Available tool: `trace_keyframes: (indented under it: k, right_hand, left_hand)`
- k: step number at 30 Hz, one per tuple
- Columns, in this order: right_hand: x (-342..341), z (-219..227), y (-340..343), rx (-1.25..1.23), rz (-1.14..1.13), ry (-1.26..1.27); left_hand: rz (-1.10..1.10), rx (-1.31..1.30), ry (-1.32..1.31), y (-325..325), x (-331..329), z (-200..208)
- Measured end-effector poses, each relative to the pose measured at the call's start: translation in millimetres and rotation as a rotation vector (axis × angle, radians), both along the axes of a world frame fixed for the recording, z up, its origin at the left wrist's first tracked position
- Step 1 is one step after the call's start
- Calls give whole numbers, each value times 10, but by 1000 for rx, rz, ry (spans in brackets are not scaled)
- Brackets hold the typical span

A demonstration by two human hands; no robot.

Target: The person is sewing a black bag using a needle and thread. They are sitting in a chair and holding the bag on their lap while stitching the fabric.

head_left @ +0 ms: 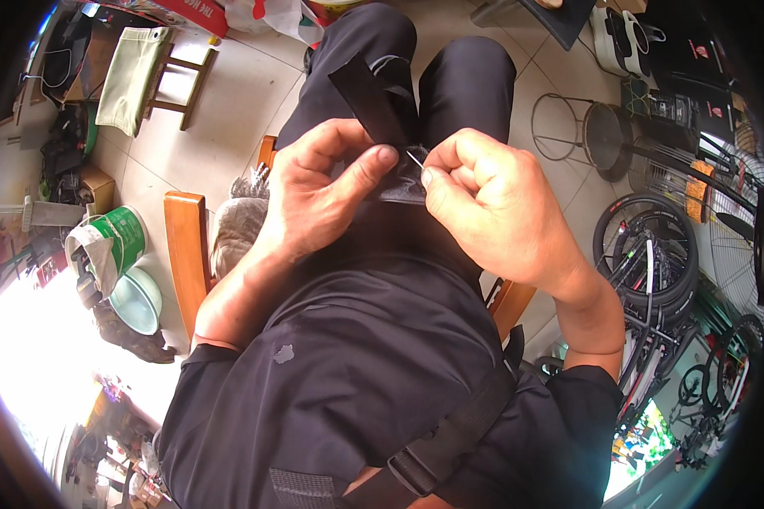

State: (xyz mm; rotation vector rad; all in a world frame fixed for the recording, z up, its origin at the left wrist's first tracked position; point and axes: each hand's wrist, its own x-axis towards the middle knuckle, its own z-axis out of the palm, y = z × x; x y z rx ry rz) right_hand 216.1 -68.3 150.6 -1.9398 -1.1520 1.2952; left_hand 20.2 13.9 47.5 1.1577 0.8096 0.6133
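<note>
My left hand (318,191) is closed above my lap, with a stiff-looking black fabric strip (363,100) between thumb and fingers. The strip's free end sticks up over my left knee. Below the left thumb lies a dark, shiny piece (399,188) with a pale lower edge; whether it joins the strip cannot be made out. My right hand (509,204) pinches a thin silvery needle (414,159) between thumb and forefinger. Its tip points left, toward the left thumb, close above the dark material. Any thread is too fine to see.
I sit on a wooden chair (187,254). A folding stool (176,89) stands at far left, a green-and-white bucket (126,237) and a pale basin (136,303) at left. To the right are a bicycle wheel (607,246), a wire stand (560,127) and a fan cage (730,254).
</note>
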Motion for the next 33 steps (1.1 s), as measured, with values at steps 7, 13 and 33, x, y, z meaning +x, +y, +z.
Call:
trace_keyframes:
  k: [7,13,33]
  right_hand:
    - [3,-55,-32,66,27,-64]
    - [0,-127,-54,255,151,-202]
    - [-6,51,-181,133,161,-105]
  left_hand:
    - [-66,176,106,32,-28,20]
    - [-42,413,111,37,3,62]
    - [-26,942,38,-24,-33,-62]
